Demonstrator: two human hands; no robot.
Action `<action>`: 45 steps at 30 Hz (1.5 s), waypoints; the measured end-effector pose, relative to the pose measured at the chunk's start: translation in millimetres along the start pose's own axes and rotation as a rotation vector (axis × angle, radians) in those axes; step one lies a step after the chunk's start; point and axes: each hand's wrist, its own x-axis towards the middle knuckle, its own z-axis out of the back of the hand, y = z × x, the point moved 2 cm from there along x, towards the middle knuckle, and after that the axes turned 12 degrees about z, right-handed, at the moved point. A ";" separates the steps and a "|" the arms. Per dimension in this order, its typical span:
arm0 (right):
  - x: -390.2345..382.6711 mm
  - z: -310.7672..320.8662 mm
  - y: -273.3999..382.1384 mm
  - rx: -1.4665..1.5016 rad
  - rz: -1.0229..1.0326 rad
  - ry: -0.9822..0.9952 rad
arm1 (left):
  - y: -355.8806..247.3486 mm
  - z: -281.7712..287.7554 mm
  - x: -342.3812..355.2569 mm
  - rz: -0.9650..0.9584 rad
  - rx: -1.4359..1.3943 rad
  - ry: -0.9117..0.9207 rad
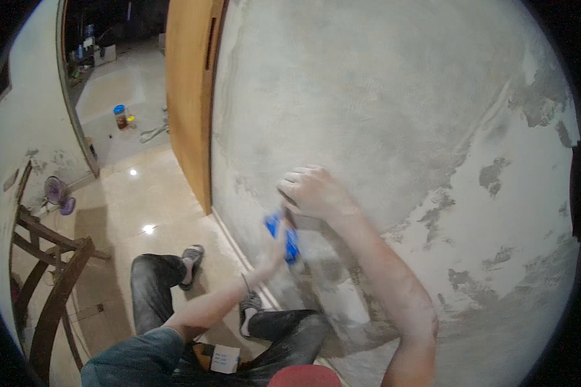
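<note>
My left hand [275, 250], blurred, is closed around a bright blue object [291, 246] close to the lower part of the grey wall. The blue object's kind does not show clearly. Just above it, my right hand [316, 191] is bent at the wrist with its fingers curled over a dark, thin-edged tool, mostly hidden by the hand. Both hands are nearly together, in front of the wall [368, 97], which has smooth grey plaster above and peeling whitish patches at the right.
A wooden door [190, 97] stands at the wall's left edge. Dark curved wooden furniture [55, 303] and a purple fan [55, 189] are at the left. A blue-lidded jar [120, 117] is beyond the doorway. A red rounded thing [303, 377] and a white box [225, 358] are near me.
</note>
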 end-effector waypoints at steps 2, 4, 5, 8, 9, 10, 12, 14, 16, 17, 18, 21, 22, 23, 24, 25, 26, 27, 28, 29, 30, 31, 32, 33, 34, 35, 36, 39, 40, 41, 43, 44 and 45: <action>8.8 -1.6 1.5 0.019 -0.023 -0.034 | -38.1 6.5 12.3 0.127 -0.191 -0.013; 11.6 -2.3 0.5 0.023 -0.026 -0.011 | -30.7 9.2 24.2 0.117 -0.296 0.045; 14.7 -2.1 1.1 0.031 -0.024 -0.017 | -12.6 9.2 32.6 0.061 -0.299 0.056; 12.2 -6.1 -0.3 -0.056 -0.002 0.010 | 31.3 0.2 23.7 -0.063 -0.196 0.040; 12.3 -9.5 -2.7 -0.063 -0.014 -0.008 | 38.8 -4.3 24.3 -0.045 -0.195 0.084; 7.5 -12.7 -4.3 -0.069 -0.024 -0.002 | 22.1 -0.7 15.8 0.002 -0.129 0.087; 5.3 -14.7 -6.4 -0.072 -0.023 0.009 | 48.6 2.3 58.5 -0.110 -0.154 0.064; 10.5 -11.3 -4.6 -0.060 -0.029 -0.005 | -7.1 29.9 91.2 0.038 -0.214 -0.104; 7.1 -9.4 -3.4 -0.060 -0.033 -0.015 | -52.7 35.2 91.9 -0.007 -0.311 -0.107; 4.4 -8.3 -3.1 -0.063 -0.035 -0.017 | -64.2 34.7 91.5 -0.030 -0.364 -0.105; 9.5 -5.9 -1.5 -0.082 -0.029 -0.024 | -58.6 38.9 98.7 -0.032 -0.307 -0.086; 12.2 -17.9 1.0 -0.096 -0.028 -0.023 | 14.1 31.7 111.9 -0.107 -0.198 -0.056; 13.0 -16.1 1.3 -0.099 -0.027 -0.019 | 27.0 23.0 101.4 -0.211 -0.220 -0.062; 10.9 -15.0 -0.2 -0.104 -0.032 -0.011 | 31.4 15.5 95.8 -0.315 -0.241 -0.060; 3.9 -17.9 -1.3 -0.101 -0.040 -0.006 | 4.7 22.8 81.2 -0.224 -0.191 0.046; 4.8 -18.0 -1.1 -0.100 -0.026 -0.009 | -5.2 30.6 86.8 -0.175 -0.222 0.028; 9.5 -20.8 -0.7 -0.093 -0.005 -0.022 | -13.0 43.5 94.9 -0.127 -0.248 -0.004; 9.6 -19.5 -2.1 -0.102 -0.016 -0.003 | -22.4 44.3 100.5 -0.077 -0.289 -0.011; 8.9 -18.7 -2.8 -0.112 -0.028 0.017 | -31.4 43.4 103.4 -0.008 -0.258 -0.027; 7.8 -17.9 -3.1 -0.120 -0.040 0.037 | -29.6 38.5 98.0 -0.020 -0.203 -0.037; 10.5 -14.9 -2.7 -0.104 -0.043 0.033 | -25.8 35.2 88.2 -0.041 -0.144 -0.057; 10.6 -14.2 -2.0 -0.083 -0.050 0.034 | -16.0 29.8 77.1 -0.055 -0.084 -0.074; 10.7 -13.2 -2.1 -0.065 -0.055 0.034 | -0.7 23.5 62.3 -0.063 -0.061 -0.001; 11.8 -14.2 -0.2 -0.070 -0.044 0.037 | 22.6 21.5 41.1 -0.067 -0.032 0.065; 10.8 -13.3 -0.4 -0.085 -0.038 0.047 | 41.9 15.2 23.5 -0.073 -0.009 0.141; 9.5 -13.2 -0.5 -0.098 -0.035 0.054 | 49.3 10.6 16.5 -0.079 0.017 0.216; 8.0 -14.6 -1.2 -0.106 -0.025 0.049 | 49.2 8.3 19.3 -0.055 -0.001 0.170; 1.4 -21.2 -2.9 -0.128 -0.019 0.041 | 24.3 5.6 30.4 0.082 -0.146 0.072; -1.9 -22.7 -2.4 -0.133 -0.028 0.045 | -6.1 7.4 37.1 0.176 -0.254 0.064; 7.8 -20.3 -1.2 -0.139 -0.013 0.025 | 0.6 19.7 84.4 0.104 -0.279 -0.032; 12.0 -20.2 -3.1 -0.156 -0.013 0.037 | 22.6 27.8 126.7 0.064 -0.251 -0.124; 11.5 -23.3 -2.7 -0.156 -0.020 0.043 | 29.0 29.7 126.5 0.088 -0.187 -0.127; 11.6 -23.3 -2.1 -0.149 -0.026 0.050 | 33.2 31.7 127.0 0.108 -0.119 -0.127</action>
